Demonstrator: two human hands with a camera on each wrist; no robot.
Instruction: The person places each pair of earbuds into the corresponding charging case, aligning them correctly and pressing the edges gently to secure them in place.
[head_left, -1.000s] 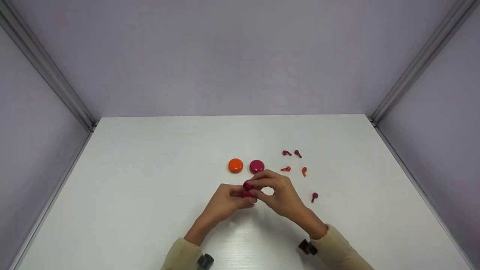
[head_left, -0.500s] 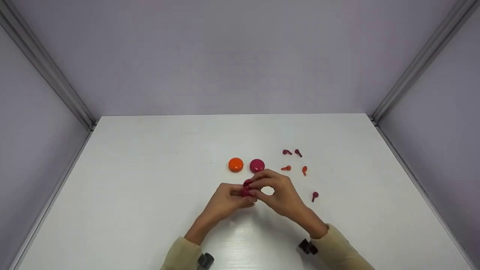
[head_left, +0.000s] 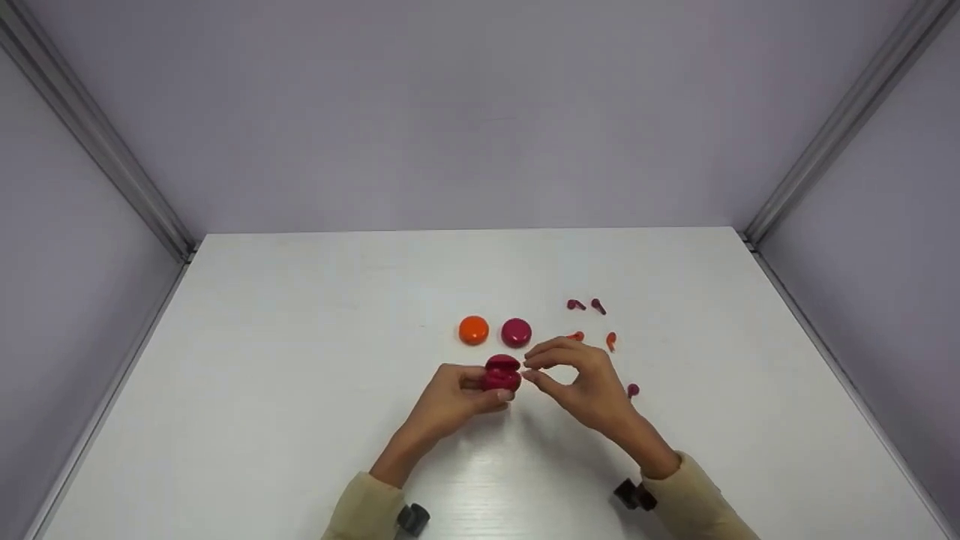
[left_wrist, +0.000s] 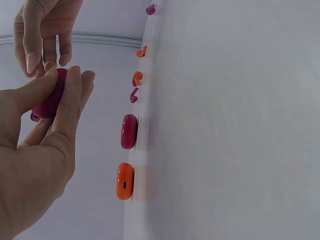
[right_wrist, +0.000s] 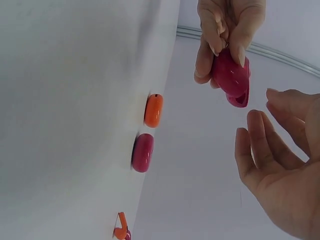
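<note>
Left grip pinching magenta case (lid ajar), right grip loosely open, just beside it

Lab-type test booth: bare white table w/ plain lilac walls, alu frame

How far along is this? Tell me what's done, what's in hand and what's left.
Done: the held magenta case has its lid open; whether anything sits inside cannot be told. In hand: the left hand grips that case, and the right hand is beside it, empty. Left: five loose earbuds lie on the table, and the orange case and second magenta case are closed.
</note>
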